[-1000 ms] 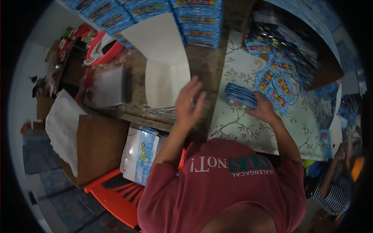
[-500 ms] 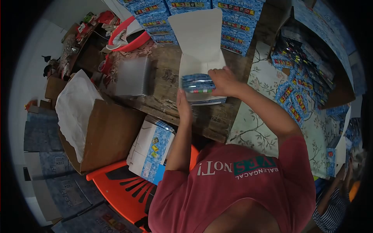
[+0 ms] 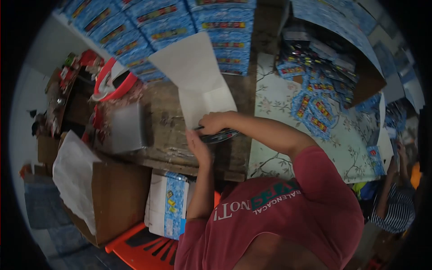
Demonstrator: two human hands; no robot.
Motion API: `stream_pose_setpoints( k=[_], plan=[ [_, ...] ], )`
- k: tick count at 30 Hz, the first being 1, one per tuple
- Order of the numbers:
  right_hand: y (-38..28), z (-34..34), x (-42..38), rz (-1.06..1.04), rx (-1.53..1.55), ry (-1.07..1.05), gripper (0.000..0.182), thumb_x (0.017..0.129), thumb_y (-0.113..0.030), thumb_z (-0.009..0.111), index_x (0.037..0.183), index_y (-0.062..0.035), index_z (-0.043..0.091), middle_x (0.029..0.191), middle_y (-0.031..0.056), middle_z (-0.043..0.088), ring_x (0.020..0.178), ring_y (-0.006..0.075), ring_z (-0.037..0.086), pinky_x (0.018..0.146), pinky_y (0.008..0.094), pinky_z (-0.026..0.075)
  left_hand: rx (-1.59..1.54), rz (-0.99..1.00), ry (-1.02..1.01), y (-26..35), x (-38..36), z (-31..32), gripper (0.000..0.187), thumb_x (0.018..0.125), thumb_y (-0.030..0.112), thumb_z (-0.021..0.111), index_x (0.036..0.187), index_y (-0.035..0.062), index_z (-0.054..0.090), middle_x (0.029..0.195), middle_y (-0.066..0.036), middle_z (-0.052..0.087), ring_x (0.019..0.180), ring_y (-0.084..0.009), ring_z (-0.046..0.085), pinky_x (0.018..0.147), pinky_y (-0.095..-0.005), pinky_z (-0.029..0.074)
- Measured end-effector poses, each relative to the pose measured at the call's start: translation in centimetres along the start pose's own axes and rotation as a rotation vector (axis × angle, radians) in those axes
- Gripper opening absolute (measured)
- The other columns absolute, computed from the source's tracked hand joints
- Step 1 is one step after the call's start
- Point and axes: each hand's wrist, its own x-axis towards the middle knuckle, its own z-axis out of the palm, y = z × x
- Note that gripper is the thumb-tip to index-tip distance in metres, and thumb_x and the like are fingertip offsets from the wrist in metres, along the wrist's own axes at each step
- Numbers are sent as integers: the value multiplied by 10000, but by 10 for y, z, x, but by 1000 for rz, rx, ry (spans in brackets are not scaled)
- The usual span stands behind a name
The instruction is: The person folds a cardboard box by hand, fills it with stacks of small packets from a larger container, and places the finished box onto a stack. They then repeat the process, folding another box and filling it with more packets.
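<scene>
An open carton with a plain pale inside stands on the wooden table, its lid flap raised away from me. My right hand is closed over a stack of flat packets at the near part of the carton. The packets look dark and shiny, and my fingers and forearm hide much of them. At the carton's near left side, my left hand grips its edge, close to the left end of the stack. Its fingertips are partly hidden.
Stacked blue printed boxes line the far side. A clear plastic stack lies left, above a brown carton. On the right, loose blue packets spill from a large box onto a floral cloth. Another person is at far right.
My view has swung, shifting the scene leftward and down. The packet stack, held raised over the carton before, is now lower at its near part, with my right hand over it.
</scene>
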Motion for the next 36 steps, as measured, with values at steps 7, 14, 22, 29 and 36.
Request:
stream_pose_setpoints(
  k=[7, 14, 22, 29, 36],
  plan=[
    [69, -28, -98, -227, 322, 1106, 300, 908, -288, 555, 1049, -28, 606, 1022, 135, 621, 943, 285, 594, 836, 335, 466, -20, -6, 12, -7, 17, 16, 535, 982, 366, 389, 1270, -82, 438, 1266, -172, 497, 1126, -223, 479, 998, -316, 327],
    [322, -23, -192, 335, 1513, 1473, 356, 863, -259, 630, 1125, -33, 547, 1022, 136, 606, 854, 208, 620, 689, 317, 537, 129, 261, 99, 32, 32, 26, 494, 980, 246, 406, 1366, -48, 317, 1432, -199, 310, 1318, -264, 308, 1081, -338, 236],
    [404, -76, -163, 425, 1960, 1821, 719, 785, -249, 707, 1359, -95, 302, 1357, 183, 316, 1031, 347, 517, 823, 409, 523, 325, 609, -78, 77, -13, 69, 484, 942, 93, 436, 1376, -52, 282, 1428, -197, 315, 1340, -275, 285, 1091, -384, 214],
    [368, -100, -164, 156, 2161, 1896, 680, 770, -264, 719, 1319, -77, 365, 1369, 139, 319, 1132, 360, 408, 864, 456, 494, 330, 556, -310, 69, -33, 89, 418, 913, 27, 452, 1317, -51, 377, 1391, -207, 374, 1296, -287, 361, 1062, -387, 274],
    [402, -80, -165, 175, 2024, 2007, 625, 795, -244, 692, 1300, -59, 372, 1330, 139, 362, 1141, 341, 415, 853, 470, 518, 356, 605, -409, 64, -42, 89, 338, 885, -4, 480, 1222, -27, 484, 1317, -212, 466, 1240, -308, 442, 1028, -380, 327]
  ],
)
